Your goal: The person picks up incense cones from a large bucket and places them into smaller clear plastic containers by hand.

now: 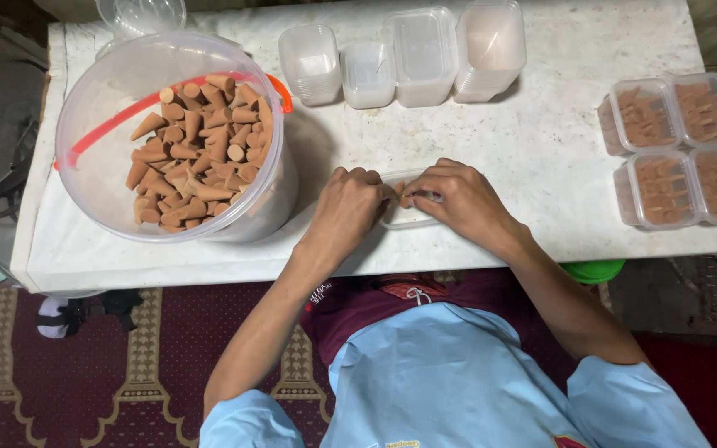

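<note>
My left hand (pixel 348 207) and my right hand (pixel 456 199) meet over a small clear plastic box (pixel 407 221) near the front edge of the white table (pixel 541 166). Both hands cover most of the box. Their fingertips pinch small brown cones (pixel 402 192) over the box; how many cones lie inside is hidden. To the left stands a large clear bucket (pixel 101 124) with a red handle, holding several brown incense cones (pixel 197 149).
Stacks of empty clear containers (pixel 412 58) line the table's back edge. Several lidded boxes filled with cones (pixel 678 149) sit at the right end. A clear lid (pixel 139 15) lies behind the bucket. A patterned red rug (pixel 126 357) covers the floor below.
</note>
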